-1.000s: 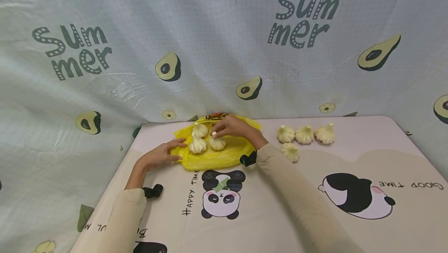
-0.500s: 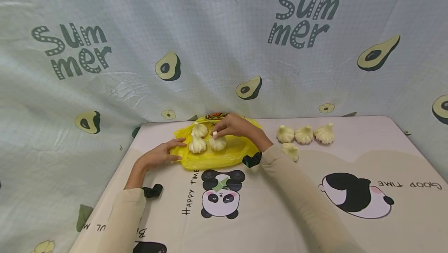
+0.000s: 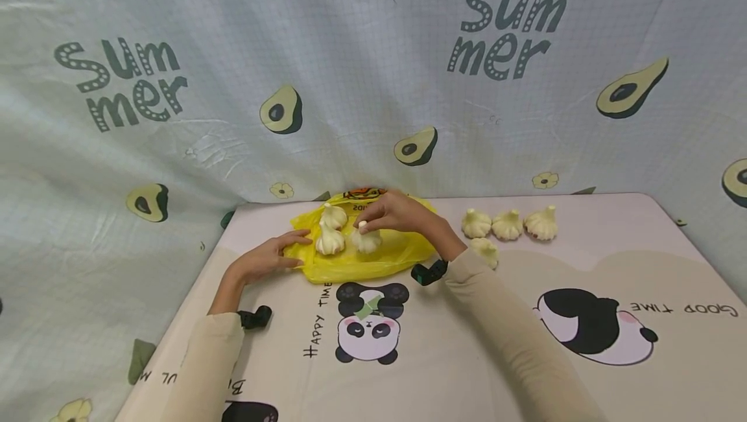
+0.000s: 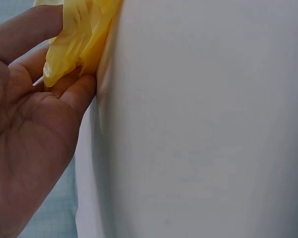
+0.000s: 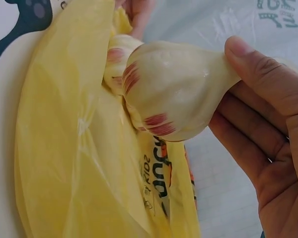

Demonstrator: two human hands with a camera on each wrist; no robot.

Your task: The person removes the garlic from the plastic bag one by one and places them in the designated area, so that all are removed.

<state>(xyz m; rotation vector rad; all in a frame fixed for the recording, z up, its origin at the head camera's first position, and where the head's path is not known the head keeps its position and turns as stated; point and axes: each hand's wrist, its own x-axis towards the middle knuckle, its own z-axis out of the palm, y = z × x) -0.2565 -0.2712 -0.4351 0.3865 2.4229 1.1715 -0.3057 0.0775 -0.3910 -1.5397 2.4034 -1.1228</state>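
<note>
My right hand (image 3: 392, 212) pinches a garlic bulb (image 5: 174, 94) by its stem, just over a yellow plastic bag (image 3: 344, 272). The bulb is cream white with reddish streaks and tilts sideways in the right wrist view. Two more bulbs, a rear one (image 3: 334, 216) and a front one (image 3: 330, 240), lie on the bag's left part. At the bag's left edge, my left hand (image 3: 270, 260) holds the crumpled plastic (image 4: 79, 39) between thumb and fingers. Some of its fingertips are hidden behind the plastic.
Right of the bag, several garlic bulbs sit on the table: a row with a middle bulb (image 3: 507, 225), and one bulb (image 3: 484, 252) in front, partly behind the right sleeve (image 3: 508, 325). A printed cloth (image 3: 350, 85) hangs behind the table.
My right hand has moved slightly to the right with the garlic bulb, away from the two other bulbs on the bag. My left hand stays at the bag's edge.
</note>
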